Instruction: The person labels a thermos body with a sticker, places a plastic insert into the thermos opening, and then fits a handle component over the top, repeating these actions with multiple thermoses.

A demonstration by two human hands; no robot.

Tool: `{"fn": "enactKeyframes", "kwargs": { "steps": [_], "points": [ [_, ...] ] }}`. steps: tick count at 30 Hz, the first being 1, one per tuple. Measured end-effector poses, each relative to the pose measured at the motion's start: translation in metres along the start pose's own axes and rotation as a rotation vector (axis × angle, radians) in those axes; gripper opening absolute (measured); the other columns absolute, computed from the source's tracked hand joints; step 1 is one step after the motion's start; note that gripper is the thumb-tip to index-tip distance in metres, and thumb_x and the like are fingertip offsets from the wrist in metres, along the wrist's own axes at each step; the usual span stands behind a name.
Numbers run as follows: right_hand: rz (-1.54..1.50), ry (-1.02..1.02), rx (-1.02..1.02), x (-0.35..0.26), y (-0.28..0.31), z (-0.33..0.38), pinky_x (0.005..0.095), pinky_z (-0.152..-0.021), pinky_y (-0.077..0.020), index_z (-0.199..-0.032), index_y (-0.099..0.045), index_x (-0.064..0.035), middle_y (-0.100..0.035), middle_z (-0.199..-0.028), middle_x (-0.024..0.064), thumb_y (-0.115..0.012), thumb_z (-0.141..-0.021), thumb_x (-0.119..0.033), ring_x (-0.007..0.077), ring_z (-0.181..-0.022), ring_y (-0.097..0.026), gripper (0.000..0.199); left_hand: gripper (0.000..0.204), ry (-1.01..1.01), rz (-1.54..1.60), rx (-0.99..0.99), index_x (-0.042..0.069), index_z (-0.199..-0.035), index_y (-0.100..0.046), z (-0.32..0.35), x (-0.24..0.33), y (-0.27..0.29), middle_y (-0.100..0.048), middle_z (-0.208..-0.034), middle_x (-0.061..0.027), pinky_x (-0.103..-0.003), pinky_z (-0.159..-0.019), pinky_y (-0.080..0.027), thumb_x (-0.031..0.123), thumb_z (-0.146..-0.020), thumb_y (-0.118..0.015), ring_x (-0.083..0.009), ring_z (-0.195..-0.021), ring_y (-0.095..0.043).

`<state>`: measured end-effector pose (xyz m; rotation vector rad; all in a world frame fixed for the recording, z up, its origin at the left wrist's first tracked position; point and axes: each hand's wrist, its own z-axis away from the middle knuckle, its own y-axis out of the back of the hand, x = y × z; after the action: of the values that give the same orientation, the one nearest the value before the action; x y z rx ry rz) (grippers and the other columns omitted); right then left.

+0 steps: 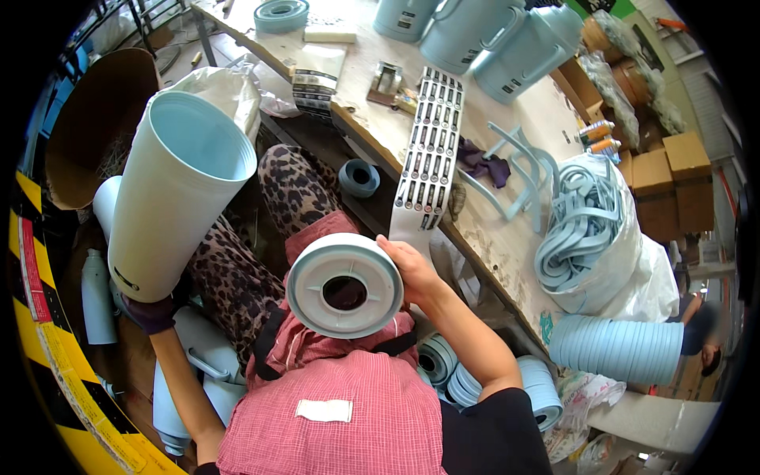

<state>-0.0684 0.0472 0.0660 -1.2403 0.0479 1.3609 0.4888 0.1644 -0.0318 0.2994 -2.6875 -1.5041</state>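
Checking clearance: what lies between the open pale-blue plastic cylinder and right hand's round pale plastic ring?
Brown leopard-print fabric trousers, in the head view.

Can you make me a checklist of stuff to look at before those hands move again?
1. Left hand holding the pale blue cylinder: ok, near its lower end.
2. Right hand holding the round ring: ok, by its edge.
3. Ring and cylinder apart: ok, a gap shows.
4. Cylinder's upper end uncovered: ok.
5. One hand free: not ok, both are busy.
6. Cylinder's inside bottom clean: cannot tell, hidden.
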Motion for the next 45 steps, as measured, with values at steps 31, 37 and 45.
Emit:
{"fn": "enactKeyframes", "kwargs": {
  "steps": [31, 37, 45],
  "points": [
    [1.208, 1.111, -0.008, 0.014, -0.031, -0.058, 0.0376, -0.079, -0.0536, -0.119, -0.07, -0.0051, -0.064, -0.103, 0.01, -0.052, -0.106, -0.045, 0.0238, -0.091, -0.063, 0.045, 0.042, 0.741, 2.214, 0.442, 0.008, -0.138, -0.054, 0.127, 0.042, 0.035, -0.063, -0.133, -0.0091, -0.04, -0.104, -0.051, 0.035, -0.11, -0.038, -0.0243, -0.123, -0.061],
    [0.586, 1.122, 0.532, -0.01, -0.07, -0.054, 0.0377, -0.094, -0.0526, -0.129, -0.059, 0.0057, -0.066, -0.123, 0.0134, -0.029, -0.111, -0.053, 0.0229, -0.109, -0.065, 0.068, 0.047, 1.013, 2.009, 0.581, 0.005, -0.138, -0.053, 0.094, 0.088, 0.061, -0.062, -0.132, -0.0111, -0.039, -0.105, -0.05, 0.039, -0.109, -0.038, -0.0234, -0.122, -0.061],
    [1.224, 1.515, 0.068, -0.019, -0.11, -0.046, 0.035, -0.065, -0.0452, -0.12, -0.066, -0.0062, -0.063, -0.108, 0.0202, -0.046, -0.107, -0.047, 0.0259, -0.084, -0.056, 0.048, 0.048, 0.731, 1.084, 0.117, 0.0, -0.138, -0.052, 0.076, 0.121, 0.061, -0.059, -0.137, -0.0156, -0.039, -0.107, -0.046, 0.032, -0.111, -0.029, -0.0246, -0.126, -0.057]
  ]
}}
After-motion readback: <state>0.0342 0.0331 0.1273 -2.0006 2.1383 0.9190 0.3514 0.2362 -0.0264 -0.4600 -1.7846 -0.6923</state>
